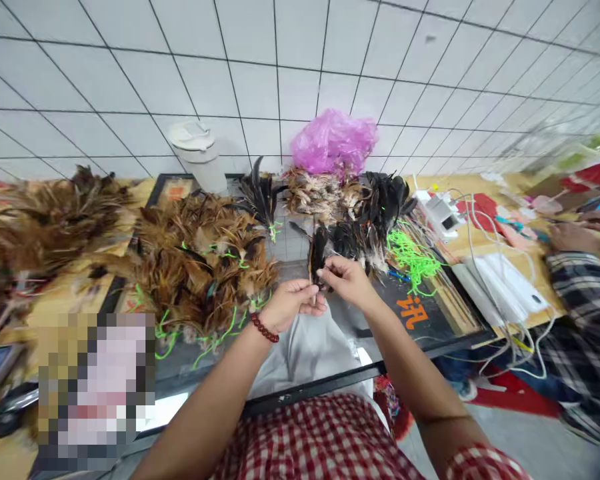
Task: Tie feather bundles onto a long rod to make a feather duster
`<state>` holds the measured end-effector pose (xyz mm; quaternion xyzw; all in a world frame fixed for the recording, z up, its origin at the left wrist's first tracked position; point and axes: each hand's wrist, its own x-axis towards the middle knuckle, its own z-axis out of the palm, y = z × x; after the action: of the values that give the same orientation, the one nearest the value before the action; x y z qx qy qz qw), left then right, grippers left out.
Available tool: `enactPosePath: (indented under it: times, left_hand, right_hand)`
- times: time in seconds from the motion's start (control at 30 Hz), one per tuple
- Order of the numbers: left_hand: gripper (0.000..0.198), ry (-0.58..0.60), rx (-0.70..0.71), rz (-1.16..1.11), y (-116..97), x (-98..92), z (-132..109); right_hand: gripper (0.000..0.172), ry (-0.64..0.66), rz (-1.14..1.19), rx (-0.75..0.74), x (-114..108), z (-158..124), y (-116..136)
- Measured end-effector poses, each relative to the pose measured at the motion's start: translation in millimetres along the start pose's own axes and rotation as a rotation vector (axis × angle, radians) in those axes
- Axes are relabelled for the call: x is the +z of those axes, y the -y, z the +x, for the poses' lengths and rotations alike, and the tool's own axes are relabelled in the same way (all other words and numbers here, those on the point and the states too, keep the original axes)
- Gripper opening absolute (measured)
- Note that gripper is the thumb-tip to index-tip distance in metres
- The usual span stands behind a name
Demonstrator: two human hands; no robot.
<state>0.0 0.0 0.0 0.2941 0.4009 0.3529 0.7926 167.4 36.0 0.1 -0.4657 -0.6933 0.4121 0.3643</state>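
Note:
My left hand [296,300], with a red bead bracelet [265,328] at its wrist, pinches the base of a small bunch of dark feathers [319,250] held upright. Close on its right, my right hand [347,279] has thumb and fingertips closed on the same feathers. To the left lies a big heap of brown feathers [200,247] with bright green ties [213,340]. Beyond my hands are bundles of black feathers [387,200] and pale, fluffy feathers [313,193]. A separate black feather bunch [261,197] with a green tie lies near the back.
A pink plastic bag [335,141] and a white lidded cup [200,157] stand by the tiled wall. Green strings [414,263] lie to the right, beside a white power adapter [443,215] with cables. A co-worker's plaid sleeve [585,287] is at the far right.

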Motion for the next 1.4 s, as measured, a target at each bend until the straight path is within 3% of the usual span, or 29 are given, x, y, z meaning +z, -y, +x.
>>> enactPosePath:
  times: [0.03,0.2,0.37,0.47,0.57,0.63,0.73,0.87,0.93,1.0,1.07,1.27,1.4]
  left_hand:
    - [0.03,-0.043,0.043,-0.055,-1,0.4,1]
    - [0.024,-0.125,0.152,-0.225,-2,2.3,3]
    - [0.023,-0.175,0.194,-0.259,1,2.3,4]
    - [0.024,-0.236,0.232,-0.276,0,0.9,6]
    - [0.023,-0.266,0.257,-0.276,-1,-0.4,7]
    - [0.023,-0.276,0.272,-0.288,-1,-1.2,8]
    - [0.024,-0.27,0.287,-0.299,0,-1.4,8]
    - [0.021,-0.274,0.283,-0.26,0,2.4,9]
    - [0.018,-0.289,0.25,-0.198,1,5.5,9]
    - [0.017,-0.296,0.195,-0.111,2,8.1,9]
    - [0.016,-0.279,0.148,-0.019,3,9.5,8]
    - [0.022,-0.167,0.097,0.143,4,9.1,5]
    - [0.023,-0.257,0.238,0.047,6,8.7,7]
  right_hand:
    - [0.028,-0.029,-0.034,-0.063,0,-2,3]
    - [0.07,-0.026,-0.306,-0.364,1,-11,14]
    - [0.051,-0.043,-0.51,-0.433,-10,-12,15]
    - [0.03,0.032,-0.66,-0.366,-28,-11,11]
    - [0.033,0.161,-0.869,-0.271,-43,-12,5]
    - [0.026,0.197,-0.906,-0.217,-46,-12,1]
    - [0.014,0.098,-0.729,-0.179,-43,-11,-1]
    - [0.014,-0.24,-0.048,-0.018,-27,-7,2]
    - [0.022,-0.257,0.281,0.105,-16,-5,5]
    - [0.028,-0.181,0.444,0.167,-6,-3,6]
    - [0.027,-0.148,0.436,0.152,1,-3,5]
    - [0.015,-0.188,0.082,-0.06,8,-8,0]
    - [0.018,-0.149,-0.151,-0.062,-3,7,4]
